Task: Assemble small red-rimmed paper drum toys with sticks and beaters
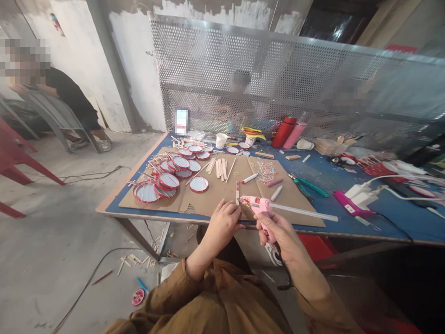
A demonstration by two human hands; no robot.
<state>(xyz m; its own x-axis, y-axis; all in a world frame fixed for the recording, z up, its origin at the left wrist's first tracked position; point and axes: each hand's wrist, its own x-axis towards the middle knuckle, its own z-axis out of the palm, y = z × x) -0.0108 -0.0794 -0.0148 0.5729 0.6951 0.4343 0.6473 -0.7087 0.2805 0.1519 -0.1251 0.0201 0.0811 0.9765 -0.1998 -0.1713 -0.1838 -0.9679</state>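
My right hand [278, 230] is wrapped round the handle of a pink glue gun [259, 204], which has a long translucent glue stick [306, 212] in its back. The gun's nozzle points left, close to a flat wooden craft stick [238, 189] with reddish marks. My left hand [225, 217] rests at the front edge of the cardboard [212, 204], its fingers closed at the lower end of that stick; the fingertips are partly hidden. A round white disc with a red rim [199, 184] lies just beyond. Bare craft sticks [221, 168] lie together further back.
Several red-rimmed discs [166, 181] are heaped at the left. Right of the glue gun are white markers [276, 193], teal-handled pliers [314, 186] and a purple power strip [352, 204]. A red flask [284, 132] stands by the perforated metal screen [215, 60]. Another person [69, 93] sits at far left.
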